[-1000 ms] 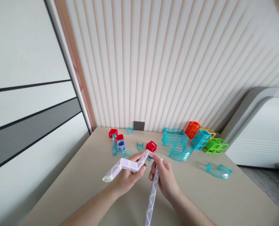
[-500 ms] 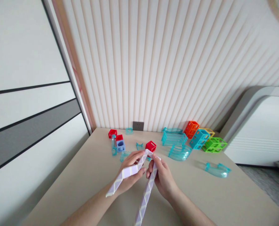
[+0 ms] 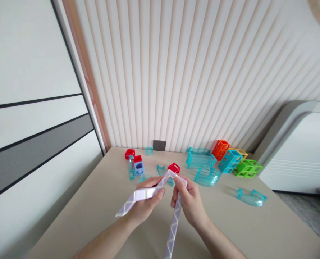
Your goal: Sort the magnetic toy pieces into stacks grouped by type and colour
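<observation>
A lavender and white snake puzzle [image 3: 145,193] made of wedge segments is held up over the near part of the table, bent in several places. My left hand [image 3: 146,207] grips its left part, the thumb on the near side and the fingers behind. My right hand [image 3: 188,198] pinches it near the upper right bend, thumb on top. One stretch hangs down from the right hand past the bottom edge of the view. The other end sticks out to the lower left. Just beyond the puzzle's peak lies a red cube block [image 3: 174,167].
Clear teal track pieces [image 3: 207,176] lie on the table [image 3: 100,216]. Orange [image 3: 220,149], blue [image 3: 230,161] and green [image 3: 247,168] frame blocks stand at the back right. Red and periwinkle blocks [image 3: 138,168] sit at the back left, near a ribbed wall.
The puzzle's left end has swung up and further left as my left hand turned. Its hanging stretch has shifted right and hangs steeper. Both hands keep their hold.
</observation>
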{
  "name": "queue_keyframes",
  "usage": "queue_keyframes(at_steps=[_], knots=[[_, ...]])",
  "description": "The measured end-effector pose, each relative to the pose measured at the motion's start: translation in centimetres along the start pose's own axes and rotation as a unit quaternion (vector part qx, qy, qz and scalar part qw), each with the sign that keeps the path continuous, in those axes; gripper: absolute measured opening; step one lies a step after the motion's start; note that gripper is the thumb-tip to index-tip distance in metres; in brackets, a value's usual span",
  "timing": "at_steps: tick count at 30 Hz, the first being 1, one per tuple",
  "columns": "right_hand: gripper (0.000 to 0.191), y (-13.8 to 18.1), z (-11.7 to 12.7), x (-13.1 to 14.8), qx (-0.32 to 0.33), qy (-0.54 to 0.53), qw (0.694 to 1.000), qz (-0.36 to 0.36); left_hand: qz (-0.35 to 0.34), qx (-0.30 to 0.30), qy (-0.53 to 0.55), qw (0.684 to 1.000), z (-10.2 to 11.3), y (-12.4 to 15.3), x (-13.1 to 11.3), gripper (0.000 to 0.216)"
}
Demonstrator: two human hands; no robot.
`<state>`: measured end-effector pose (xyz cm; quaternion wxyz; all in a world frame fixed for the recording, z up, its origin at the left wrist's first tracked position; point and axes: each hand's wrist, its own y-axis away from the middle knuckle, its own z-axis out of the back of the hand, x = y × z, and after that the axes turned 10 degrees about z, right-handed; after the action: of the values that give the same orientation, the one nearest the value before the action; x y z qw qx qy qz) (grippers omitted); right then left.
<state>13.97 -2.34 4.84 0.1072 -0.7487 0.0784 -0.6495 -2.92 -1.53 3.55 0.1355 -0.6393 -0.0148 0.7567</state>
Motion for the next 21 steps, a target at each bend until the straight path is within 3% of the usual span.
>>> queue_keyframes(at_steps=[9,14,18,21], knots=[[0.042,-1.1,-2.6,1.7,-0.003,0.085,0.995,0.059,0.091,-0.026,0.139,0.986,0.3,-0.2,1.2,0.04],[0.04,-2.2,-2.2,3.4,0.083,0.138,0.984,0.079,0.103,-0.056,0.268,0.956,0.2,-0.6,1.9,0.042],[0.036,-2.7,-1.5,4.6,0.168,0.201,0.961,0.093,0.095,-0.039,0.353,0.93,0.1,-0.8,1.5,0.033],[0.035,-2.8,-1.0,5.3,0.192,0.237,0.946,0.112,0.116,-0.036,0.382,0.916,0.1,-0.8,1.0,0.035]])
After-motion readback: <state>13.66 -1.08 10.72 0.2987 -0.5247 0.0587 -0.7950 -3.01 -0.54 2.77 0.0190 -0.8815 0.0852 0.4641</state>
